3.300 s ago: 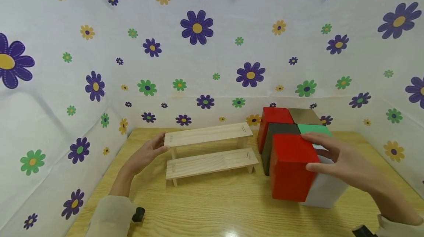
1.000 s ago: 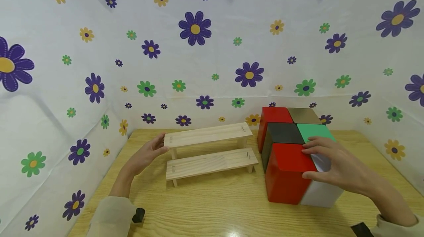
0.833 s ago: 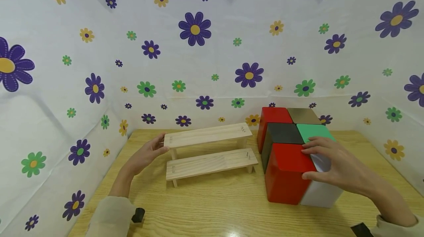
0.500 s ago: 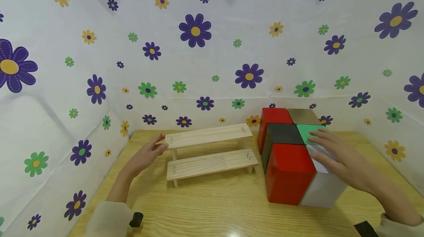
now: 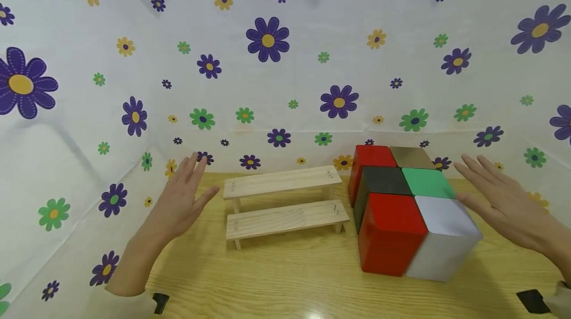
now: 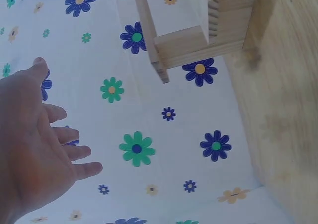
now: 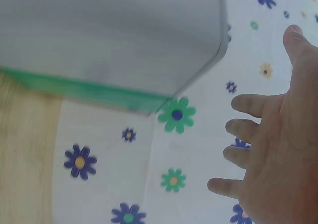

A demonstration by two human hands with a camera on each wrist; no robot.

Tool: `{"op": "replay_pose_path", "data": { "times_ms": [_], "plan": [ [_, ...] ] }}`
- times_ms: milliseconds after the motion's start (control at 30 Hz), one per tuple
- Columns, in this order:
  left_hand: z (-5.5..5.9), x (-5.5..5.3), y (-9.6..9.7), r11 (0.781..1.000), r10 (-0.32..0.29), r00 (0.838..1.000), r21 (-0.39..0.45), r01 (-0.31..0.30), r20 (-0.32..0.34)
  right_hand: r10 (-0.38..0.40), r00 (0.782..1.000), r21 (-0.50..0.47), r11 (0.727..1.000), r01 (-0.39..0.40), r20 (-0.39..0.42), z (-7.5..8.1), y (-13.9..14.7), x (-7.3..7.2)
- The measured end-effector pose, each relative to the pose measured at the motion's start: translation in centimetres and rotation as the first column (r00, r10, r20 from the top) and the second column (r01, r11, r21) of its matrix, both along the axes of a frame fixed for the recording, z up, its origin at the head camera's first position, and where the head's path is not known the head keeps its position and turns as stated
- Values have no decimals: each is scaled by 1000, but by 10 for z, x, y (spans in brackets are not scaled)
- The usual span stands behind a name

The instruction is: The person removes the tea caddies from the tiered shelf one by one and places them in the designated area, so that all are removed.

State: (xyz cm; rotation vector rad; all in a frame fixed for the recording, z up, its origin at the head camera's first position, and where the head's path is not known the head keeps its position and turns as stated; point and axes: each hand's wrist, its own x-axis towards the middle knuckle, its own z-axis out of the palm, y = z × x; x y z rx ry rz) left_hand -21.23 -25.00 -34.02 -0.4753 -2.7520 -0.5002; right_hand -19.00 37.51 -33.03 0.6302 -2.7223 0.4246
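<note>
Both hands are raised with fingers spread and hold nothing. My left hand [image 5: 174, 205] hovers just left of a two-step wooden stand, which has an upper board [image 5: 283, 182] behind a lower board [image 5: 287, 219]. In the left wrist view the stand's wooden end [image 6: 184, 45] is apart from the fingers. My right hand [image 5: 504, 207] is at the right of a block of upright boxes. Nearest to it are a white box [image 5: 443, 244] and a green box [image 5: 428, 183]. A red box [image 5: 392, 239] stands beside the white one at the front.
Behind the front pair are a black box [image 5: 385, 180], another red box [image 5: 374, 155] and a brownish box [image 5: 412, 157], packed close together. A wood-grain table [image 5: 276, 279] bears everything. Flower-patterned white cloth [image 5: 294, 71] walls the back and sides.
The front red box, earlier gripped by the right hand, went down against the black and white boxes and was let go. Then the left hand left the stand, and both hands moved outward.
</note>
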Motion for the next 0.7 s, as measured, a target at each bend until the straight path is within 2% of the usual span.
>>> {"op": "replay_pose_path", "data": {
  "times_ms": [100,267,433,700],
  "plan": [
    [5,5,-3,999,4,1000,-40,-6,-30,-50,999,18,999,50,-3,-3,14,-3],
    [7,10,-13,997,25,998,-78,-29,-55,-85,994,32,996,87,-63,-11,34,-6],
    [2,8,-26,991,66,997,-118,-70,-41,-115,988,74,990,123,-105,-21,47,-7],
    [-11,6,-42,982,114,993,-148,-116,-24,-203,978,141,968,209,-56,-38,60,-9]
  ]
}}
